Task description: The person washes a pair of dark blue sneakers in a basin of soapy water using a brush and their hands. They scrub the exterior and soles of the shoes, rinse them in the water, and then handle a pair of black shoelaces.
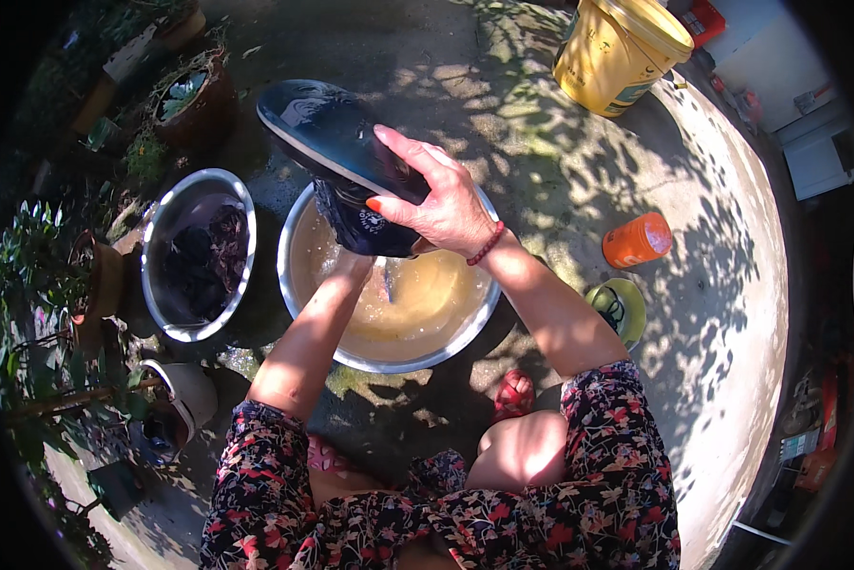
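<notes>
A dark, wet shoe or short boot (334,142) with a pale line along its sole edge is tilted sole-up above a metal basin (412,365). My right hand (437,196) grips it, with fingers on the sole and thumb on the printed side. My left hand (357,265) reaches under the shoe's lower end. Its fingers are hidden, so I cannot tell whether they are inside or behind it. Cloudy yellowish water (427,313) with bubbles fills the basin. Just under the shoe shows a slim blue-and-white item, too small to name.
Left stands a second metal basin (147,263) holding dark wet cloth (199,263). To the right are an orange container (626,242) and a green bowl (630,313) holding a dark cord-like item. A yellow bucket (605,57) stands farther back. Potted plants (199,103) line the left side.
</notes>
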Action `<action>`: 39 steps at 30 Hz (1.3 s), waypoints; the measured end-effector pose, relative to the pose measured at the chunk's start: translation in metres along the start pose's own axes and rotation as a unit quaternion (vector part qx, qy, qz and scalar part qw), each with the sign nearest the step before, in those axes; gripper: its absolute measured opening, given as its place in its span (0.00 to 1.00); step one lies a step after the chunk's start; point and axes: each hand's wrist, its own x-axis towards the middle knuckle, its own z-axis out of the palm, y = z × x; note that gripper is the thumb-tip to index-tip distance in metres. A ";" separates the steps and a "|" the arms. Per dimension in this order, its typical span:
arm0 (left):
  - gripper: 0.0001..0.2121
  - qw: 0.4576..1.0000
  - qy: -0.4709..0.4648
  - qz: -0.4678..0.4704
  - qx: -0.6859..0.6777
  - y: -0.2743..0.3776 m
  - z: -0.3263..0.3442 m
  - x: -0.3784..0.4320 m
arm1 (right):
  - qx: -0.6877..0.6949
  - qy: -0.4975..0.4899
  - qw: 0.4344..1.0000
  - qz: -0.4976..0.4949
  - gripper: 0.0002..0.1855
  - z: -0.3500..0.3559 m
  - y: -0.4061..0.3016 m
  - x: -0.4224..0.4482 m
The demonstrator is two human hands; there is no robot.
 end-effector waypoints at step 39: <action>0.23 0.947 -0.009 -0.120 -0.298 0.049 0.018 -0.003 | 0.216 0.020 0.970 0.106 0.38 0.020 0.027 -0.015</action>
